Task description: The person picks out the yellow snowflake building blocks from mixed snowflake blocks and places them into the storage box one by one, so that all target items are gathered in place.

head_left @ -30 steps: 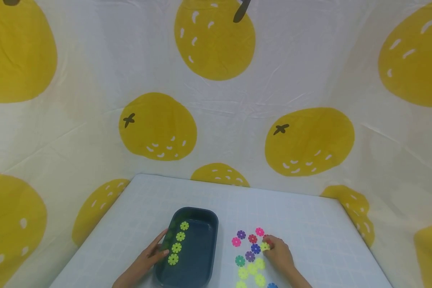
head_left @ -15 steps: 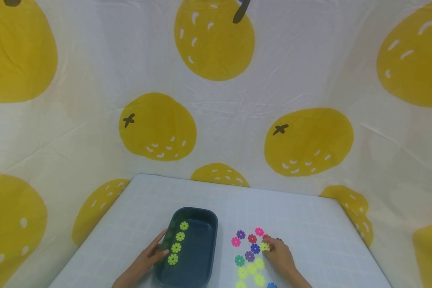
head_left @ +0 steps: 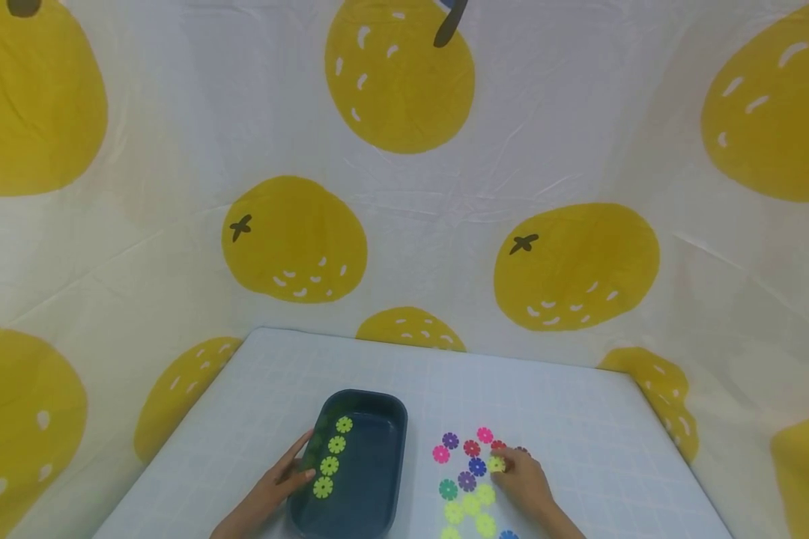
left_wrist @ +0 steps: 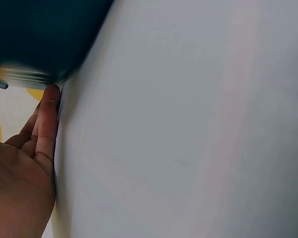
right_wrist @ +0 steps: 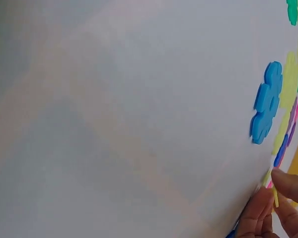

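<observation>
My left hand (head_left: pixel 272 485) is at the left side of a dark blue tray (head_left: pixel 372 479), thumb over its rim and fingers along the outer wall. In the left wrist view the fingertips (left_wrist: pixel 50 94) reach the underside edge of the tray. Inside the tray, several yellow-green flower-shaped discs (head_left: pixel 329 466) form a row along the left side. My right hand (head_left: pixel 527 483) pinches a yellow flower disc (head_left: pixel 496 464) between thumb and fingertips; in the right wrist view this disc (right_wrist: pixel 276 197) is seen edge-on. A red disc (head_left: pixel 498 446) lies partly hidden just behind the fingers.
Loose flower discs lie right of the tray: pink (head_left: pixel 441 454), purple (head_left: pixel 467 480), dark blue (head_left: pixel 477 466), green (head_left: pixel 448 489) and several yellow (head_left: pixel 470 504). A light blue disc (right_wrist: pixel 267 103) lies near the right wrist. A fruit-print cloth (head_left: pixel 418 247) hangs behind the white table (head_left: pixel 580 419).
</observation>
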{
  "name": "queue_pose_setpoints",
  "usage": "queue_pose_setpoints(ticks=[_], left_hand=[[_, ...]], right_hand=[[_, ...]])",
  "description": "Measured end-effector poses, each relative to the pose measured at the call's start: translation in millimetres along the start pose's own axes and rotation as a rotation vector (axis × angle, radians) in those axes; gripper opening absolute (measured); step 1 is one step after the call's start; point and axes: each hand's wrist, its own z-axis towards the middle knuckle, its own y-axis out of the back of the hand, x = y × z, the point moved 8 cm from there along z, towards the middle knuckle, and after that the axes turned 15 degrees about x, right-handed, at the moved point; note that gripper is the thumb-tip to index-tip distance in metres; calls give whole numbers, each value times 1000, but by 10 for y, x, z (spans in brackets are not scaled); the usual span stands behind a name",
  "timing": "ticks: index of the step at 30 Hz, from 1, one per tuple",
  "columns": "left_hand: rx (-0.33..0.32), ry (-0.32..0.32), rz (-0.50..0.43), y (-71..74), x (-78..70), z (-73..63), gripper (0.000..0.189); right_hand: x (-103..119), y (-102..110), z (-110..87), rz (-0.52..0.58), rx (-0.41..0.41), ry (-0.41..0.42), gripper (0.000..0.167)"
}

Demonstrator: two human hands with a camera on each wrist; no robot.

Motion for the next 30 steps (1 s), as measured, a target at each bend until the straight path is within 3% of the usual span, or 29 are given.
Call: queue_pose_setpoints(ticks=[4, 15, 19, 24, 30], left_hand=[[7, -9, 1, -7, -15, -7, 78], [-2, -3, 3, -1, -7, -5, 78], [-8, -2, 4, 4, 5, 0, 77], [-3, -9, -2, 1, 10, 7, 77], [-15, 6, -8, 5, 6, -6, 76]], right_hand=[[-50, 12, 37, 92, 16, -25, 33], [-165, 71, 101, 590, 108, -165, 49], [-180, 95, 119, 695, 112, -232, 55], [-143, 154, 108, 800, 88, -204, 55], [-115, 241, 101, 804, 70, -232, 50]])
